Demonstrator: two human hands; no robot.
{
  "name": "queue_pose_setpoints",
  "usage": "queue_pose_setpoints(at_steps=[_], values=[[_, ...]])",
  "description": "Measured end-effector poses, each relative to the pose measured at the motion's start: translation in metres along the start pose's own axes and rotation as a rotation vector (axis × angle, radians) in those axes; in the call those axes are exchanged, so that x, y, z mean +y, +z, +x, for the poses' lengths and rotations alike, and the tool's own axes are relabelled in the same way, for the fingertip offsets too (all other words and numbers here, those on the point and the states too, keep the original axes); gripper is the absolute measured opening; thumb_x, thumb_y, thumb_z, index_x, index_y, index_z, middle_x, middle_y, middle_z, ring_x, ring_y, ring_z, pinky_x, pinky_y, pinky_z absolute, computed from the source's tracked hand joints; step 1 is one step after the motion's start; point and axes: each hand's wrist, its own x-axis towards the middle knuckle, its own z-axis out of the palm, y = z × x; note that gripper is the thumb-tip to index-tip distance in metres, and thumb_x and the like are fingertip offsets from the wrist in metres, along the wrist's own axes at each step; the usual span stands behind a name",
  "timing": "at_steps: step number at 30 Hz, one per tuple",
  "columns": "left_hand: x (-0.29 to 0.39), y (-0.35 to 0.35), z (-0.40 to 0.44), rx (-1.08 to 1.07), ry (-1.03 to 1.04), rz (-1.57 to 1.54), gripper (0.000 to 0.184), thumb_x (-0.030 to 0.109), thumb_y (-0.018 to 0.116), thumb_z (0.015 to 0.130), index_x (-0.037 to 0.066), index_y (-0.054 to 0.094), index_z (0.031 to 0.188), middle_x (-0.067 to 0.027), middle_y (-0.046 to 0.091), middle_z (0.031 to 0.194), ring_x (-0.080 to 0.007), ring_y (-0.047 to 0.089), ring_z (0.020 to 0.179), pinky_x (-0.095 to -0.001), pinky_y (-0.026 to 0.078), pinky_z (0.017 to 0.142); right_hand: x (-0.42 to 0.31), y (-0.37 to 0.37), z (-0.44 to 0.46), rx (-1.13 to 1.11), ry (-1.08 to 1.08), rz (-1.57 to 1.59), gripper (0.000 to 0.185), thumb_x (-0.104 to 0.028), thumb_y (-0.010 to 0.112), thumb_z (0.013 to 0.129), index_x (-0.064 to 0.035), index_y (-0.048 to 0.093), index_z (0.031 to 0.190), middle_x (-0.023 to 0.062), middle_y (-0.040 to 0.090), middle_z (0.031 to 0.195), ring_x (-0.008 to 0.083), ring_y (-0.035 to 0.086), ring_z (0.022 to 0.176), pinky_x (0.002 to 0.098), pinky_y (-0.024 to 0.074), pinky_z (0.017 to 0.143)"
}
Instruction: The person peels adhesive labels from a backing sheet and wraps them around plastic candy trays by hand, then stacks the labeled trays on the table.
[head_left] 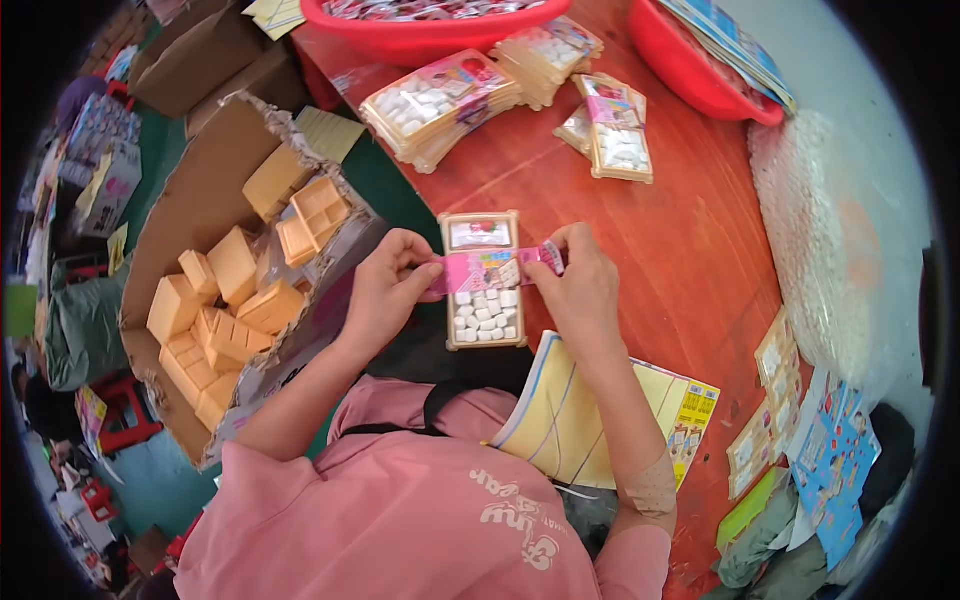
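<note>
A tan plastic tray [485, 335] of small white candy-like pieces lies upright in front of me at the table's edge. Its upper compartment shows a small wrapped packet with a red print [480, 233]. Across the tray's middle runs a pink printed paper band [470, 271]. My left hand [393, 280] pinches the band's left end between thumb and fingers. At the other side, my right hand [580, 285] is closed on the right end, which curls up beside the fingers. Both ends extend past the tray's sides.
Stacked banded trays [440, 105] and a few more [620, 140] lie beyond on the red table [690, 240]. Two red basins [430, 38] [700, 60] stand behind. A cardboard box [160, 250] of tan trays is at left. Yellow printed sheets [590, 430] lie near my right arm.
</note>
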Motion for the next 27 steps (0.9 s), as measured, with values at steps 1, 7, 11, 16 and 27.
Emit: queue_pose_setpoints(at_steps=[1, 7, 11, 16, 27], values=[[-0.005, 0.002, 0.002, -0.004, -0.028, -0.108, 0.012, 0.0, 0.057, 0.087, 0.002, 0.048, 0.095, -0.0036, 0.06, 0.084, -0.0078, 0.06, 0.076, -0.0237, 0.054, 0.064, 0.0, 0.0, 0.0, -0.011, 0.006, 0.019, 0.027, -0.01, 0.069, 0.075, -0.0027, 0.046, 0.089, 0.0154, 0.06, 0.08, 0.035, 0.06, 0.075, 0.0445, 0.0457, 0.067], [-0.023, 0.015, -0.001, 0.014, -0.043, -0.387, 0.005, 0.003, 0.053, 0.09, 0.002, 0.052, 0.095, -0.0037, 0.061, 0.088, -0.0093, 0.061, 0.081, -0.0262, 0.054, 0.075, -0.001, 0.001, -0.002, -0.003, 0.047, 0.062, 0.028, -0.008, 0.069, 0.074, -0.0024, 0.047, 0.089, 0.0149, 0.06, 0.08, 0.0332, 0.061, 0.075, 0.0427, 0.046, 0.067], [-0.022, 0.022, -0.005, 0.065, -0.019, -0.378, 0.011, 0.006, 0.054, 0.091, 0.001, 0.055, 0.1, -0.0041, 0.062, 0.091, -0.0091, 0.06, 0.083, -0.0255, 0.052, 0.077, 0.0, 0.002, -0.003, 0.015, 0.04, 0.065, 0.028, -0.009, 0.07, 0.073, -0.0022, 0.048, 0.089, 0.0144, 0.06, 0.079, 0.0321, 0.061, 0.073, 0.0411, 0.0466, 0.067], [-0.035, 0.023, -0.004, 0.152, 0.156, -0.045, 0.022, 0.012, 0.059, 0.09, 0.001, 0.059, 0.108, -0.0069, 0.062, 0.098, -0.0099, 0.059, 0.088, -0.024, 0.049, 0.078, -0.001, 0.002, -0.004, 0.023, 0.051, 0.07, 0.028, -0.009, 0.071, 0.073, -0.0023, 0.048, 0.088, 0.014, 0.06, 0.079, 0.0308, 0.062, 0.073, 0.04, 0.047, 0.067], [-0.008, 0.022, -0.005, 0.015, -0.187, -0.457, 0.025, 0.009, 0.065, 0.084, -0.003, 0.056, 0.105, -0.0062, 0.063, 0.086, -0.0102, 0.061, 0.075, -0.0239, 0.05, 0.068, 0.004, -0.001, 0.0, -0.003, 0.079, 0.126, 0.023, -0.009, 0.07, 0.074, -0.0009, 0.051, 0.084, 0.0117, 0.062, 0.073, 0.0243, 0.062, 0.066, 0.0357, 0.0482, 0.061]])
